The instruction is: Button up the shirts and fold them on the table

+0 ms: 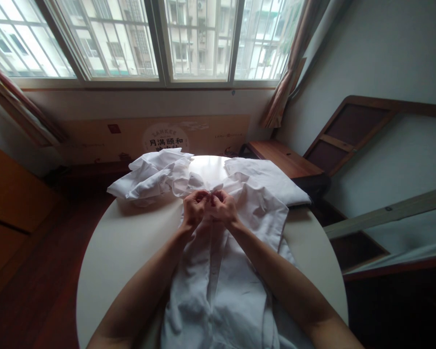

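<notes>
Far left: dark reddish wood floor (pixel 29 271), bare and open beside the table. Round table (pixel 123 252) has a smooth, pale, matt top, with its curved edge sweeping down the left. There's bare tabletop between that edge and your left forearm, so there's room to move.

Far left on the table is a crumpled white pile (pixel 152 177) of soft cloth with deep creases, its left tip poking past the rim.

Your left hand (pixel 193 209): fingers curled tight, tips pinched onto the white shirt (pixel 221 281) at the top of its button strip, just below the collar. Your right hand (pixel 221 207) touches the left, knuckles up, fingers closed on the same bit of cloth. What sits between the fingertips is too small to tell.

The shirt lies flat mid-table, front up. It's thin woven fabric, lightly wrinkled, with the button strip running straight from your hands toward you and out of view at the near edge. Its cloth is doubled over along its right side.

Far right on the table is a folded white garment (pixel 272 182), flat, smooth and roughly rectangular, its corner at the right rim. Only a narrow strip of bare tabletop lies right of the shirt.

Beyond the table, a printed cardboard panel (pixel 131 138) leans on the wall under the barred window (pixel 196 39). A wooden bench (pixel 285 157) with hard straight edges stands just past the table on the right, close to the folded garment.
</notes>
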`<state>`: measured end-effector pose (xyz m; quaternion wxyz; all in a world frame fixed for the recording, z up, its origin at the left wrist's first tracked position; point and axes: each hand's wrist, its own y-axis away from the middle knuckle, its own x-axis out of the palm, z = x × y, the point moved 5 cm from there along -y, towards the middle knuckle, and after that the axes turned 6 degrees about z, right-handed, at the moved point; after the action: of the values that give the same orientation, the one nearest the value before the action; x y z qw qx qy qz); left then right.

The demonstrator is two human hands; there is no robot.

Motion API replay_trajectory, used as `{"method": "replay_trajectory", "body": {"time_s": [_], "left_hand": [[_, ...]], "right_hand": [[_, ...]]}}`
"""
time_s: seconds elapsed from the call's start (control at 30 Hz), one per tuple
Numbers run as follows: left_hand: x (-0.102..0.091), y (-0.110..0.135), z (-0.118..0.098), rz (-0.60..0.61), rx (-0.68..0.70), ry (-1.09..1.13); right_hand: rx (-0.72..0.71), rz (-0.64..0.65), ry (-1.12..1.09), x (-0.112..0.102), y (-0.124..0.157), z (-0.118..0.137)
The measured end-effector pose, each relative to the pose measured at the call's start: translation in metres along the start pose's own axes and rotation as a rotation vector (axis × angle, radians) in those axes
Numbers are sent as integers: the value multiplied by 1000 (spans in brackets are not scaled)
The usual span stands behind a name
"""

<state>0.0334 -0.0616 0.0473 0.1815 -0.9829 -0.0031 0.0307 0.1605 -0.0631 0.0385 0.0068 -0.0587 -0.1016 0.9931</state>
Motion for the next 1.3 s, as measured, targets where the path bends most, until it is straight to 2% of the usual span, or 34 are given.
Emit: {"method": "replay_trajectory", "body": {"time_s": [0.2,0.33,0.47,0.57,0.63,0.7,0.8,0.9,1.0,1.1,1.2,1.3], "left_hand": [[1,7,-4,11,116,-65],[3,7,-6,71,172,-84],[-6,1,1,-26,152,-55],[-11,-4,4,-44,137,-66],[-18,-7,5,-105,131,-100],[-26,-11,7,-153,102,-132],[-31,-14,10,-126,33,-197],[-28,-10,2,-83,73,-392],[-12,-1,-10,48,131,-644],[5,8,-12,184,38,-804],[11,12,-8,226,-93,-914],[10,10,-4,244,-137,-955]], "right_hand": [[117,64,-288,8,1,-7],[24,74,-274,2,-4,3],[-126,30,-12,-12,-10,9],[-204,-6,332,-19,-10,7],[-244,2,553,-19,-8,5],[-242,-15,731,-20,-6,2],[-155,-13,878,-23,-8,-5],[-63,-30,839,-31,-13,-11],[-42,-121,698,-41,-18,-7],[-71,-115,556,-43,-22,4],[-102,-3,433,-37,-25,14],[-129,5,382,-35,-26,22]]}}
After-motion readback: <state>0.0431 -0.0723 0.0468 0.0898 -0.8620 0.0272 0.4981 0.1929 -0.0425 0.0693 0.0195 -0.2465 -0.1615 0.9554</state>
